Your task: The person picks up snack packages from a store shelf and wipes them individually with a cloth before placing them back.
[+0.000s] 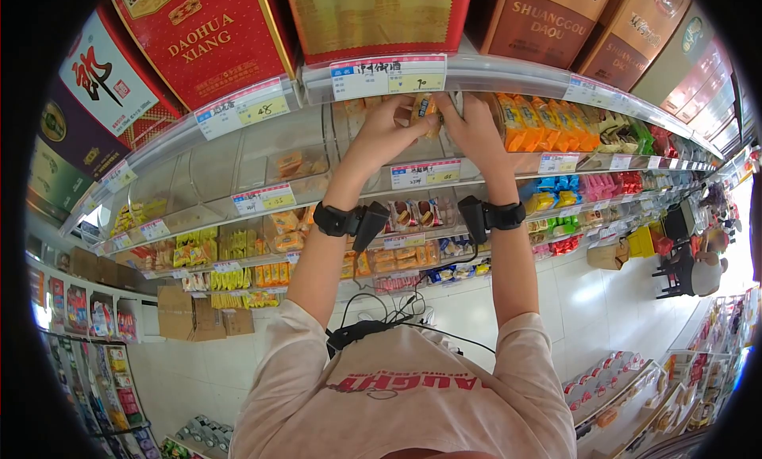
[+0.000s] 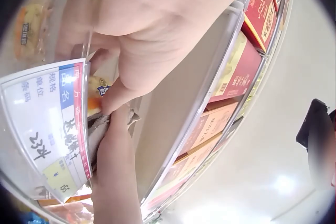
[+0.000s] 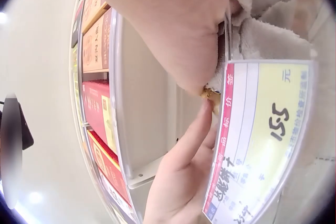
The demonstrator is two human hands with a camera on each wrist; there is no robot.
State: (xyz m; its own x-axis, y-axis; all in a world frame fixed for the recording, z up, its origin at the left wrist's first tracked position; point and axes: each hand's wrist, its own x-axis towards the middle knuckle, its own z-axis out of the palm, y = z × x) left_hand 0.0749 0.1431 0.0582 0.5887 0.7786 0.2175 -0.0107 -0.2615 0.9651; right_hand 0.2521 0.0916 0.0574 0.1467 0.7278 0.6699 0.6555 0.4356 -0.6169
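Note:
Over the upper snack shelf, my left hand [image 1: 382, 138] pinches a small yellow-orange wrapped snack packet [image 1: 424, 114] between thumb and fingers. The same packet [image 2: 95, 95] shows partly behind the price tag in the left wrist view. My right hand [image 1: 476, 132] is close beside it and holds a grey cloth [image 3: 270, 37], bunched around its fingers. In the right wrist view the right thumb meets the packet [image 3: 211, 97] near the left fingertips. Some of the right fingers are hidden by the cloth and the shelf's clear front edge.
A clear shelf lip with a price tag [image 1: 425, 174] runs below my hands. Boxed liquor [image 1: 373, 19] stands on the shelf above. Orange packets [image 1: 544, 124] fill the compartment to the right; a few packets [image 1: 298, 165] lie to the left. More snack shelves are below.

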